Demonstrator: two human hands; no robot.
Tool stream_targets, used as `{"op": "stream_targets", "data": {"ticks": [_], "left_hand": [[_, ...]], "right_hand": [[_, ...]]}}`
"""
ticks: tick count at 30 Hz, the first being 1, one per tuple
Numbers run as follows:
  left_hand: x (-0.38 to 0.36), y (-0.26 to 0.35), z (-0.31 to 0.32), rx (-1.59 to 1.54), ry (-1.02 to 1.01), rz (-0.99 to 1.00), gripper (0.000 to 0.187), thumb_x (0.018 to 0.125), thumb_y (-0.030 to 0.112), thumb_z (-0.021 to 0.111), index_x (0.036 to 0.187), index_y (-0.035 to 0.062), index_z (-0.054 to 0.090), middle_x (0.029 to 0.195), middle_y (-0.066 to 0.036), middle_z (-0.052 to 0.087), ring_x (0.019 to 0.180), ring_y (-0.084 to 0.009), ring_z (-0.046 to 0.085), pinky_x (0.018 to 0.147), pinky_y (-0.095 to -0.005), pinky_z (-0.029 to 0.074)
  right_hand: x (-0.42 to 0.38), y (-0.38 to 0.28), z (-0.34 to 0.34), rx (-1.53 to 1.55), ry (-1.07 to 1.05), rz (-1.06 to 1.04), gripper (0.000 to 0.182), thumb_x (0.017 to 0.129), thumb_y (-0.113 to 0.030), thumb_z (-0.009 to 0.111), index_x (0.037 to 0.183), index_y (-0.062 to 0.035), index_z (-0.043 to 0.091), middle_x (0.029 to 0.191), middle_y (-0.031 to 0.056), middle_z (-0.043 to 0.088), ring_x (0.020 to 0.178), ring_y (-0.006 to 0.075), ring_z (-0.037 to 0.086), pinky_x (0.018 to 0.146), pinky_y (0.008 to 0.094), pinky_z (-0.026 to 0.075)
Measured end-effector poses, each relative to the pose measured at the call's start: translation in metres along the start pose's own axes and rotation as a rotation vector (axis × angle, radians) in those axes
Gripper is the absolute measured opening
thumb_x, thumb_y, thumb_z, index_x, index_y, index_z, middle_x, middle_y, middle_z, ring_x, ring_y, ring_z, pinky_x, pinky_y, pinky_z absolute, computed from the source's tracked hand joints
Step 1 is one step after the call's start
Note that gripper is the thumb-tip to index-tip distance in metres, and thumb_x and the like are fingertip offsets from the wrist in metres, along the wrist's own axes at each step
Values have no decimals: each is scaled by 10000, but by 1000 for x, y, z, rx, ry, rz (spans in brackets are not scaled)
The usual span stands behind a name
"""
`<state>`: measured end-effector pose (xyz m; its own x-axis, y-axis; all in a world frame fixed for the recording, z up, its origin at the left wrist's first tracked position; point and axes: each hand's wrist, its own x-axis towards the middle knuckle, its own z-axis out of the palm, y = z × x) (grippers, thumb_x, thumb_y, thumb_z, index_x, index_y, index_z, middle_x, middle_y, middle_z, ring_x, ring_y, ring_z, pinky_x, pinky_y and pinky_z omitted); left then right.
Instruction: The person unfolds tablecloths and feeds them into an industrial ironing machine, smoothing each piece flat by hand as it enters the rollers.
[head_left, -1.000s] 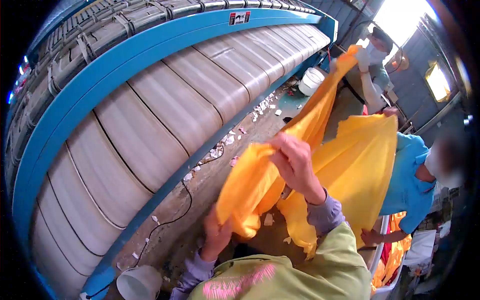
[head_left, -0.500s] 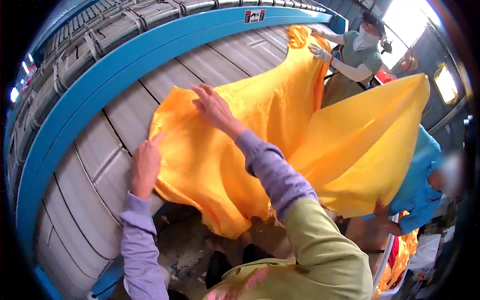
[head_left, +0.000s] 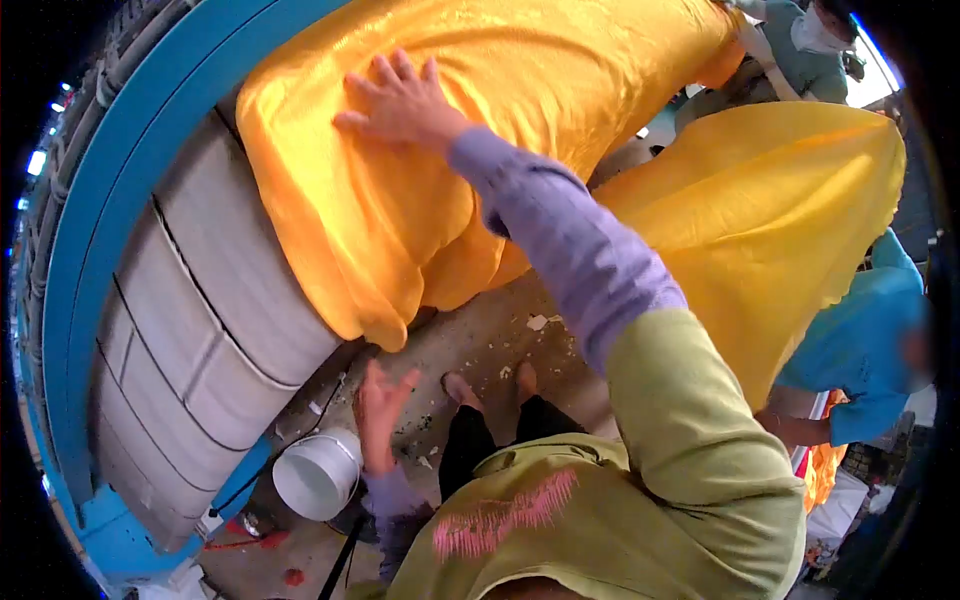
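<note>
A large orange-yellow cloth (head_left: 340, 225) lies over the grey slatted bed of a machine (head_left: 235, 270), its near edge hanging down the front. My right hand (head_left: 398, 105) rests on top of this cloth with the fingers spread. Lower down, my left hand (head_left: 382, 408) is away from the cloth, above the floor beside a white bucket (head_left: 318, 474); its fingers are apart and nothing is in them. A second yellow cloth (head_left: 770, 220) is stretched out at the right, near a person in blue (head_left: 865, 345).
A curved blue frame (head_left: 110, 190) borders the slatted bed. Another person (head_left: 790, 55) stands at the far end by the cloth. At lower right is a container with orange cloth (head_left: 825, 465). A dark cord runs near the bucket.
The orange-yellow cloth now lies flatter and farther across the slats. My right hand has come down onto it. My left hand has left its edge and dropped toward my body. The view has tilted down.
</note>
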<state>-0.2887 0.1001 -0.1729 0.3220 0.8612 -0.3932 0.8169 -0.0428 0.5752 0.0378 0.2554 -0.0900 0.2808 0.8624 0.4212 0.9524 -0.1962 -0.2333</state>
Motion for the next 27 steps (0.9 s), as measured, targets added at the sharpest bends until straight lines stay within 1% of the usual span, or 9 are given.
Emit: {"op": "stream_targets", "data": {"ticks": [3, 4, 8, 12, 13, 15, 21, 24, 27], "left_hand": [[75, -77, 74, -374, 136, 356, 600, 760, 341, 727, 1210, 3, 520, 1148, -134, 590, 1035, -226, 559, 887, -357, 432], [79, -53, 76, -523, -102, 341, 619, 772, 332, 718, 1250, 8, 496, 1196, -119, 565, 1084, -216, 530, 929, -354, 410], [41, -57, 129, -808, -217, 92, 585, 839, 277, 666, 1304, -5, 447, 1307, -86, 477, 1159, -181, 461, 981, -328, 376], [-61, -84, -6, -717, 273, -30, 435, 861, 140, 627, 1244, -25, 503, 1197, -124, 555, 1043, -213, 545, 894, -338, 449], [-60, -116, -47, -776, 345, 191, 370, 875, 139, 605, 1199, -27, 538, 1114, -125, 594, 951, -201, 575, 841, -327, 475], [-55, -98, -146, -320, 550, 27, 338, 899, 208, 577, 1147, -22, 562, 1036, -123, 611, 903, -191, 569, 793, -311, 475], [23, -144, -325, 962, 1031, 235, 420, 896, 203, 551, 1256, 0, 476, 1225, -188, 540, 1110, -311, 523, 944, -355, 412], [-26, -17, -238, 601, 813, 545, 448, 894, 181, 541, 1294, 3, 443, 1279, -185, 507, 1191, -295, 475, 996, -357, 376], [-54, 5, -150, 246, 279, 790, 370, 874, 158, 556, 1193, -28, 534, 1201, -183, 559, 1129, -310, 517, 978, -380, 386]], "right_hand": [[31, -5, 14, 27, 17, 0, 691, 836, -632, 371, 1388, -218, 351, 1442, 166, 290, 1365, 365, 169, 1040, 621, 137], [24, -12, 4, 24, 11, 7, 680, 840, -621, 373, 1385, -214, 354, 1439, 173, 293, 1365, 367, 171, 1041, 621, 137], [-88, -28, -45, 138, 137, -53, 598, 876, -483, 469, 1356, -136, 385, 1412, 210, 317, 1329, 421, 230, 1059, 567, 169], [-224, -6, -108, 112, 87, 123, 585, 877, -400, 539, 1377, -150, 368, 1451, 198, 251, 1349, 406, 192, 1074, 551, 147], [-239, -9, -107, 82, 57, 113, 591, 876, -407, 539, 1382, -155, 364, 1457, 191, 244, 1357, 397, 178, 1077, 547, 142], [-257, -10, -94, 34, 9, 104, 602, 876, -421, 538, 1390, -165, 357, 1467, 176, 230, 1372, 377, 149, 1082, 539, 132], [-163, -27, -33, 127, -3, 43, 664, 865, -584, 409, 1374, -160, 380, 1437, 174, 300, 1368, 334, 196, 1069, 574, 146], [-104, -29, 9, 200, 44, 14, 670, 844, -578, 430, 1350, -140, 405, 1417, 195, 323, 1351, 340, 240, 1053, 572, 195], [-79, -44, -6, 309, -53, 24, 603, 838, -530, 476, 1254, -93, 478, 1285, 185, 445, 1224, 332, 396, 980, 485, 327]]}}
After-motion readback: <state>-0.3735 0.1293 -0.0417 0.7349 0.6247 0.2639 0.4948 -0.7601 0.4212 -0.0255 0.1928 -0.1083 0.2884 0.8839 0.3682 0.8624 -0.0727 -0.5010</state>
